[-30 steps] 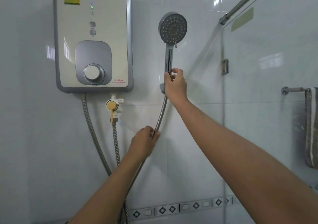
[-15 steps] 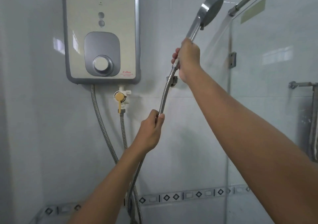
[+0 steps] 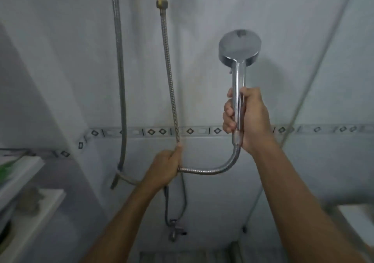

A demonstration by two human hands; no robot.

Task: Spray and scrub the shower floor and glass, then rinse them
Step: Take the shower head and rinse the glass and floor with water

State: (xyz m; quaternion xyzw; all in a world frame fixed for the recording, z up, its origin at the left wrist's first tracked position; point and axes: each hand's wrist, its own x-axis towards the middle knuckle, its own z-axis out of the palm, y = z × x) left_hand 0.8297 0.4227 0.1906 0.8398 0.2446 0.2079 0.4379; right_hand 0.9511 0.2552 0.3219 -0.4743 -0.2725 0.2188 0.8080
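Head camera faces the tiled wall (image 3: 60,60), where the right hand (image 3: 251,119) curls its fingers round the chrome handle of the shower head (image 3: 239,47), held upright with its round face turned toward the wall. Lower and to the left, the left hand (image 3: 164,169) grips the metal hose (image 3: 202,171), which bends in a U from that fist up to the handle's base. A patterned border strip (image 3: 155,131) runs behind both hands.

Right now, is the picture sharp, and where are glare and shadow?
Head view: soft blur overall, worst on the shelf at lower left; bright glare streaks on the chrome shower head handle above the right hand; a faint shadow on the wall to its right.
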